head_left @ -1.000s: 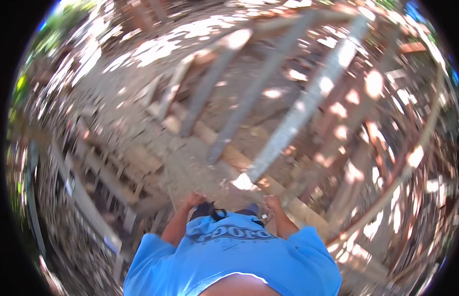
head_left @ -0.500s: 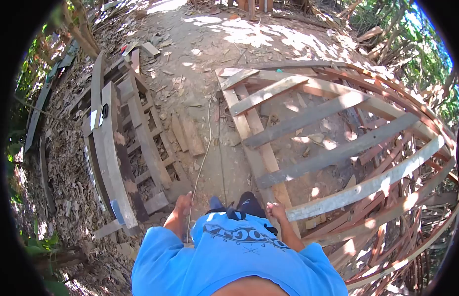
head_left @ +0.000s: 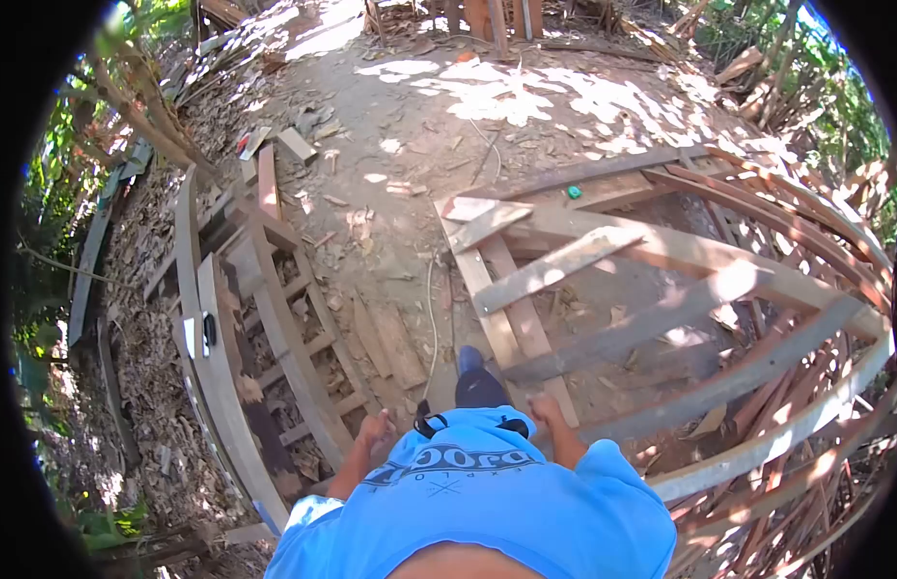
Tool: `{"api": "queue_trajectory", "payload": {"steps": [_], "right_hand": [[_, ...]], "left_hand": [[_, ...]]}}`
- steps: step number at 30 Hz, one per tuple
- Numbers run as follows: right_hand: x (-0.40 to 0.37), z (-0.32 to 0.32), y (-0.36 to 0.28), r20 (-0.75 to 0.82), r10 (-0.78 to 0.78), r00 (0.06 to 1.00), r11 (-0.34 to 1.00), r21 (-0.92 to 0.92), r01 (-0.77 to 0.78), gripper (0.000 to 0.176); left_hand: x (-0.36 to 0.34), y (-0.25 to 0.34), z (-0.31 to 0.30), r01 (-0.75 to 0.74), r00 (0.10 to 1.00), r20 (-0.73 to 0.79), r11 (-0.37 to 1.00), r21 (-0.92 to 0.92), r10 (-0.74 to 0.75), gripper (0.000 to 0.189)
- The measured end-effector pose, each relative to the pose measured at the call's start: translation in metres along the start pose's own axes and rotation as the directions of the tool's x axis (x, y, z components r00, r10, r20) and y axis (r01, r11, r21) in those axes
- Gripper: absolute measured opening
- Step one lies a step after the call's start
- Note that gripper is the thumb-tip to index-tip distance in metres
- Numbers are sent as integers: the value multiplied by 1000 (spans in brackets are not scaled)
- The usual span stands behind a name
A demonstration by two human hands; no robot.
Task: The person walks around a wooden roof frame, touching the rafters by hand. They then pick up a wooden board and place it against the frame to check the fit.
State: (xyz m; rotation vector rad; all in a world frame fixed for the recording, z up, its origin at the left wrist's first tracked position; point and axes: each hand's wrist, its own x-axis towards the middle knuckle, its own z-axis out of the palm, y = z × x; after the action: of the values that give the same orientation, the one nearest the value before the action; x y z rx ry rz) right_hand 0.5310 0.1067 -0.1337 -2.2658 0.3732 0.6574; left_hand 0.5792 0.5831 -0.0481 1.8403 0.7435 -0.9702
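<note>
My left hand [head_left: 374, 427] hangs beside my blue shirt [head_left: 468, 487], with its fingers curled in and no object visible in them. The nearest thing to it is a slatted wooden frame [head_left: 289, 352] on the left. On the other side, my right hand [head_left: 543, 409] is loosely closed near the end of a wooden board [head_left: 559, 394], apparently holding nothing. Its palm side is hidden from view. Between the two hands one foot in a bluish shoe [head_left: 469, 359] steps forward on the dirt. A thin pale cord [head_left: 432, 318] lies on the ground ahead.
Long planks form a large slatted frame [head_left: 641, 323] on the right. A black object [head_left: 209, 331] and a white piece [head_left: 190, 337] rest on the left planks. A small green item [head_left: 574, 193] lies on the right frame. Sunlit ground [head_left: 419, 135] runs ahead between both frames.
I have walked forward: both wooden frames slide lower in the view, and one foot now shows ahead. Both hands stay low at my sides, and the cord is no longer beside my left hand.
</note>
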Motion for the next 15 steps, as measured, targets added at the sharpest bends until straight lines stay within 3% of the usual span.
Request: {"api": "queue_trajectory", "payload": {"steps": [1, 3, 5, 7, 9, 13, 15], "right_hand": [[45, -24, -35, 44, 156, 987, 918, 362, -161, 35], [86, -89, -116, 103, 115, 988, 909, 390, -147, 35], [161, -109, -140, -97, -22, 995, 988, 153, 37, 32], [189, -148, -197, -20, 118, 993, 876, 473, -95, 28], [207, -182, -245, -21, 132, 991, 806, 584, -95, 27], [267, -187, -280, 88, 214, 973, 681, 701, -213, 21], [288, -179, -303, 135, 211, 968, 694, 677, -245, 23]], "left_hand": [[12, 33, -16, -4, 999, -46, 999, -41, 2, 57], [31, 89, -49, -145, 985, -113, 982, -117, 132, 52], [61, 127, -78, -237, 967, -148, 946, -221, 208, 46], [85, 168, -91, -266, 959, -185, 904, -335, 214, 39], [68, 231, -99, -277, 952, -243, 860, -429, 186, 40], [133, 265, -127, -188, 976, -151, 957, -221, 157, 38], [185, 261, -149, -129, 991, -70, 976, -177, 118, 33]]}}
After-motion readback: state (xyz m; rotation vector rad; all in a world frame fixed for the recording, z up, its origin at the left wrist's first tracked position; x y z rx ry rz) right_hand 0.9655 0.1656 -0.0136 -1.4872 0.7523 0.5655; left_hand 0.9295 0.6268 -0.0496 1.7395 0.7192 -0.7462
